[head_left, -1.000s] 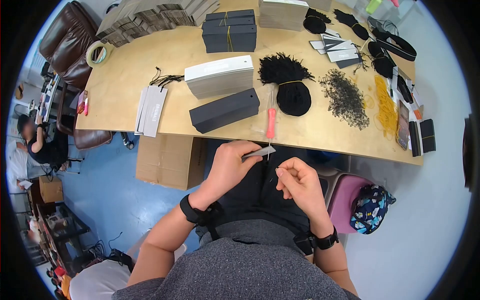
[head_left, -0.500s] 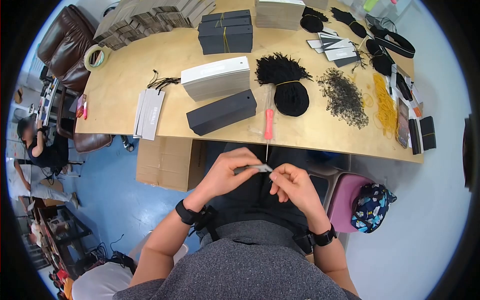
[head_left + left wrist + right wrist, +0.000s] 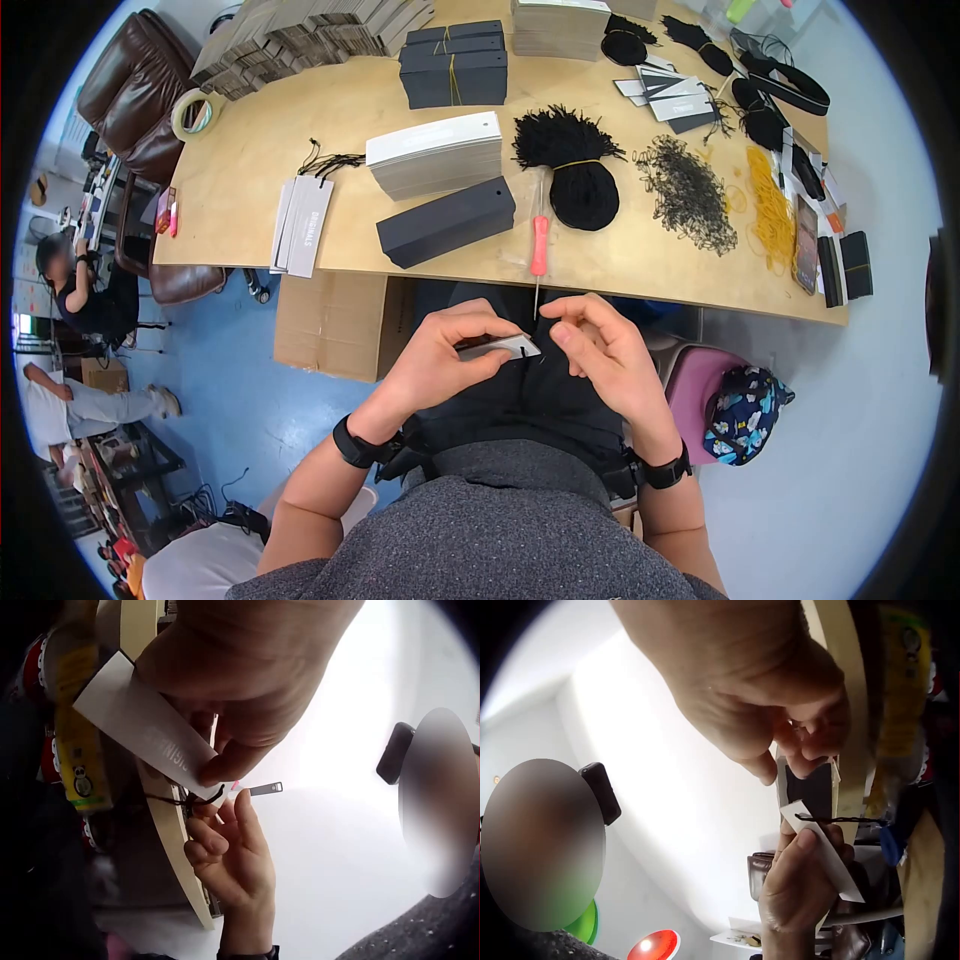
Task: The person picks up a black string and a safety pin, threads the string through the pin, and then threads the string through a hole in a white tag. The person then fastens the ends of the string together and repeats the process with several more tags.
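Note:
My left hand [image 3: 450,350] pinches a white hang tag [image 3: 505,347] between thumb and fingers, just in front of the table edge. A black string [image 3: 844,819] passes through the hole at the tag's end and hangs down. Grey lettering shows on the tag's face in the left wrist view. Just right of the tag is my right hand [image 3: 605,355], its fingers loosely bent and nothing visible between them. A thin-shafted tool with a pink handle [image 3: 540,245] lies beyond both hands, its shaft sticking out over the table edge.
On the table [image 3: 300,110] stand a white tag stack [image 3: 435,155] and a dark tag stack [image 3: 445,222]. Beside them lie strung tags [image 3: 302,225], a bundle of black strings [image 3: 585,195], black loops [image 3: 688,195] and yellow rubber bands [image 3: 770,215]. A cardboard box [image 3: 330,325] sits below.
My hands came together at the tag's end, then my right hand drew back to the right and its fingers loosened. Black string now shows at the tag's end; the tag has turned face up.

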`<state>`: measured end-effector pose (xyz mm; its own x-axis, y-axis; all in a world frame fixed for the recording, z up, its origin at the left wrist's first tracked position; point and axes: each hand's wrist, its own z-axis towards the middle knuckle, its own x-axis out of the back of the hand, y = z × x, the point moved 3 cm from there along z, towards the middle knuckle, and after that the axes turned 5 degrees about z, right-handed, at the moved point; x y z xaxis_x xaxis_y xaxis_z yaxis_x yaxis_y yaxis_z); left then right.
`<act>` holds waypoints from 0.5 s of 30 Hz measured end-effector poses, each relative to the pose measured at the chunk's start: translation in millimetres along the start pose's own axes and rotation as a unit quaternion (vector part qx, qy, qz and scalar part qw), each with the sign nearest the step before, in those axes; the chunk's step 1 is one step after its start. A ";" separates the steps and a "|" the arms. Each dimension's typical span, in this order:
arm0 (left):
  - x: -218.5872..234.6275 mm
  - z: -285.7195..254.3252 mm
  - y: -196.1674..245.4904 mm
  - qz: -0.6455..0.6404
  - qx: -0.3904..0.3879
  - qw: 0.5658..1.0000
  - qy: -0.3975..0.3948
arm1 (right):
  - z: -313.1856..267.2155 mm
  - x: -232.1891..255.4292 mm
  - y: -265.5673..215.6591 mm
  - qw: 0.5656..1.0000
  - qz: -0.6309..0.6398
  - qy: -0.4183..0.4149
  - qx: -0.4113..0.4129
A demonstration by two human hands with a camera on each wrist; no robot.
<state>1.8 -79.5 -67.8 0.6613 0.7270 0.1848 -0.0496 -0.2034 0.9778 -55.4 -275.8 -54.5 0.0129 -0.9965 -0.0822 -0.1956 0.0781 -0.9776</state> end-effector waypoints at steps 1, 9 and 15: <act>0.5 0.3 2.7 0.020 -0.012 1.000 0.003 | 3.1 1.5 2.2 1.000 0.000 0.001 0.001; 4.5 -1.5 -3.8 0.033 0.035 0.999 -0.006 | 5.9 1.7 8.6 0.897 0.406 -0.135 -0.109; 11.1 -0.8 8.4 -0.145 0.094 0.985 -0.023 | 1.3 9.4 11.4 0.943 0.224 -0.158 -0.191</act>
<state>8.1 -72.6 -57.4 0.6611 0.7425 -0.1076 0.2819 -0.1129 0.9528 -56.2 -284.3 -66.7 0.1238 -0.8032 -0.5827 -0.5886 0.4133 -0.6948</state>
